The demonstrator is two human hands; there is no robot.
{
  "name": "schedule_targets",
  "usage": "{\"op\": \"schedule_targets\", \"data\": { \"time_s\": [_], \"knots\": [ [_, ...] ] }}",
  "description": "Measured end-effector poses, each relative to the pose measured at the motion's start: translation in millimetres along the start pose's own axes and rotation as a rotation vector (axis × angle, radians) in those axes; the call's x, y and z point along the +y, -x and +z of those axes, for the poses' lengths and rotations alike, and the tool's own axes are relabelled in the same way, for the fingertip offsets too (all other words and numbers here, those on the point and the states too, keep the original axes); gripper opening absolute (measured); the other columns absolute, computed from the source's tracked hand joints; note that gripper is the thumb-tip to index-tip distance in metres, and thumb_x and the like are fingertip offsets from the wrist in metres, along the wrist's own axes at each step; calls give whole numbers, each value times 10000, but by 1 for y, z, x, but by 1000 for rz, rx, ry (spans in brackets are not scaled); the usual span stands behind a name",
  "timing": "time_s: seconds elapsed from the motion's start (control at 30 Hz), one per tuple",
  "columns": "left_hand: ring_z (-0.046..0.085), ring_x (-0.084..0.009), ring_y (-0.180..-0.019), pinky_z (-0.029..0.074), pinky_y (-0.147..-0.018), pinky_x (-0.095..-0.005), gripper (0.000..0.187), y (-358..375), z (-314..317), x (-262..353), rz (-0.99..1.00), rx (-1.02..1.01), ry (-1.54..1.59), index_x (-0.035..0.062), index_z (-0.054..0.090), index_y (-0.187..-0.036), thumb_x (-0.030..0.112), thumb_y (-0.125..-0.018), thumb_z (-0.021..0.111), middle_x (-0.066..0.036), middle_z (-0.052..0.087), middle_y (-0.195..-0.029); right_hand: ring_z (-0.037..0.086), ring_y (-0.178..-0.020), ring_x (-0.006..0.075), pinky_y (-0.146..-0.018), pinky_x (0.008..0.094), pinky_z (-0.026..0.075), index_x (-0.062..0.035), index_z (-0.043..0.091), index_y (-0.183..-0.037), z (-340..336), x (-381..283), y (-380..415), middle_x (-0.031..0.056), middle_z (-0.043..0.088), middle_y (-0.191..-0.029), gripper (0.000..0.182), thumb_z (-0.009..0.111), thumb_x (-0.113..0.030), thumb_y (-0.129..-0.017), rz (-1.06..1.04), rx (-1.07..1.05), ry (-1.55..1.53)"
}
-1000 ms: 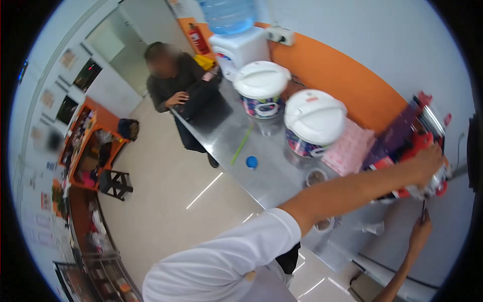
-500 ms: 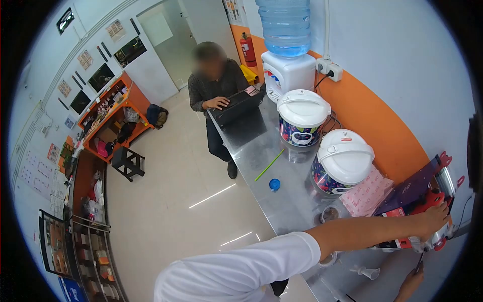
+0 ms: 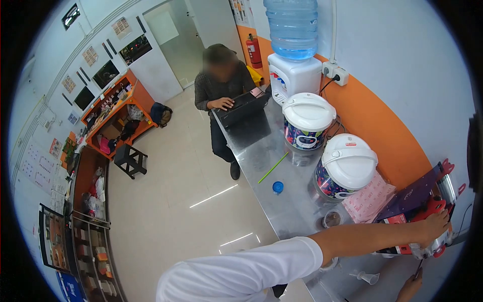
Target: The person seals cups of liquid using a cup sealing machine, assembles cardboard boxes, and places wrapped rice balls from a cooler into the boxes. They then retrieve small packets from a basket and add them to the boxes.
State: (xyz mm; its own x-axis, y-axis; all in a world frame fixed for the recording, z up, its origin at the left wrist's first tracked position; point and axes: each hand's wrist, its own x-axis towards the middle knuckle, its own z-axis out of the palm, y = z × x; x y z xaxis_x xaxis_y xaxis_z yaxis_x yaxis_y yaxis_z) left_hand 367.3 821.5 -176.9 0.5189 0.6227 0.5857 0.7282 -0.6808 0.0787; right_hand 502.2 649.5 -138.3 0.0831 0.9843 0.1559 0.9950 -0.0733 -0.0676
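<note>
My left hand [image 3: 433, 229] reaches across the metal counter [image 3: 297, 214] at the right, fingers curled over a cluster of red and silver parts. Crumpled clear plastic [image 3: 420, 250] shows just under its palm; what the fingers grip is hidden. Lower down, close to the frame's edge, my right hand [image 3: 410, 289] is closed on a thin dark tool [image 3: 418, 266] that points up toward the plastic. Behind my left hand leans a dark purple board [image 3: 410, 195]. A small clear plastic funnel-shaped cup [image 3: 370, 277] lies left of my right hand.
Two white-lidded floral rice cookers [image 3: 349, 161] [image 3: 309, 111] stand along the wall beside a water dispenser [image 3: 292, 75]. Pink printed paper [image 3: 370, 199], a clear cup [image 3: 332, 218], a blue cap [image 3: 277, 187] and a green straw [image 3: 273, 167] lie nearer. A person [image 3: 221, 80] uses a laptop [image 3: 244, 108].
The view has shifted slightly, so the counter things sit a little lower and further right. My left hand stays at the same spot; my right hand keeps the thin tool close below it.
</note>
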Motion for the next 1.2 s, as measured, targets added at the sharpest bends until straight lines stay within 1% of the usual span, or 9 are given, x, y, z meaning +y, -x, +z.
{"op": "schedule_targets", "data": {
  "time_s": [0.23, 0.43, 0.5, 0.63, 0.73, 0.8, 0.83, 0.9, 1.2],
  "knots": [
    [262, -462, -1463, 95, -1234, -565, 1135, -5, 12, -1, -12, 1, 33, -78, 430, -1429, 458, -532, 874, -280, 383, -1500, 699, -879, 446, -749, 519, 559, -13, 644, -1278, 7, 10, -3, 295, 704, -1008, 399, 573, -182, -923, -90, 46, -11],
    [281, -453, -1452, 115, -1234, -555, 1098, 4, -9, 1, -4, -4, 14, -66, 475, -1405, 470, -535, 877, -273, 406, -1490, 697, -790, 458, -670, 536, 556, -17, 659, -1244, 19, 25, -9, 267, 718, -932, 384, 560, -214, -929, -89, 58, 66],
    [293, -447, -1447, 134, -1233, -548, 1092, 3, -8, 1, 2, 0, -7, -57, 503, -1389, 480, -521, 889, -267, 411, -1494, 694, -742, 457, -631, 537, 555, -22, 661, -1233, 22, 30, -10, 257, 721, -894, 384, 557, -238, -933, -171, 108, 76],
    [291, -442, -1449, 110, -1233, -566, 1082, 4, -13, 0, 4, -23, 3, -59, 479, -1407, 471, -550, 874, -264, 415, -1487, 700, -779, 453, -683, 538, 564, -26, 659, -1243, 14, 16, -8, 277, 717, -911, 393, 559, -241, -929, -89, 28, 103],
    [284, -446, -1451, 95, -1234, -574, 1100, 3, -12, 0, 8, -34, 2, -66, 463, -1416, 472, -549, 874, -266, 420, -1477, 693, -862, 464, -755, 550, 551, -26, 669, -1211, 19, 16, -8, 292, 709, -957, 435, 607, -335, -913, -90, 62, -10],
    [286, -449, -1450, 92, -1234, -575, 1106, 3, -8, 1, 17, -34, 4, -67, 468, -1412, 472, -538, 878, -269, 421, -1475, 481, -1347, 433, -1107, 447, 385, 11, 396, -1508, 45, 44, -24, 291, 482, -1469, 591, 529, -304, -1026, -179, 36, -93],
    [287, -452, -1449, 91, -1234, -576, 1108, 3, -7, 1, 13, -18, -10, -69, 471, -1409, 470, -530, 879, -271, 421, -1474, 481, -1347, 433, -1107, 447, 385, 11, 396, -1508, 49, 52, -27, 291, 482, -1469, 591, 529, -304, -1026, -176, 38, -92],
    [288, -456, -1447, 90, -1234, -577, 1111, 4, -7, 0, 10, -2, -24, -70, 474, -1405, 468, -523, 881, -273, 421, -1473, 402, -1399, 445, -1162, 460, 313, -50, 333, -1556, 46, 51, -28, 277, 403, -1533, 680, 491, -448, -1027, -182, -29, -111],
    [289, -456, -1444, 75, -1220, -618, 1082, 5, -6, 1, 2, 42, -28, -72, 470, -1404, 463, -546, 855, -277, 420, -1469, 333, -1440, 443, -1167, 516, 301, -121, 270, -1590, 66, 73, -39, 261, 319, -1582, 723, 548, -428, -998, -234, 76, 51]
  ]
}}
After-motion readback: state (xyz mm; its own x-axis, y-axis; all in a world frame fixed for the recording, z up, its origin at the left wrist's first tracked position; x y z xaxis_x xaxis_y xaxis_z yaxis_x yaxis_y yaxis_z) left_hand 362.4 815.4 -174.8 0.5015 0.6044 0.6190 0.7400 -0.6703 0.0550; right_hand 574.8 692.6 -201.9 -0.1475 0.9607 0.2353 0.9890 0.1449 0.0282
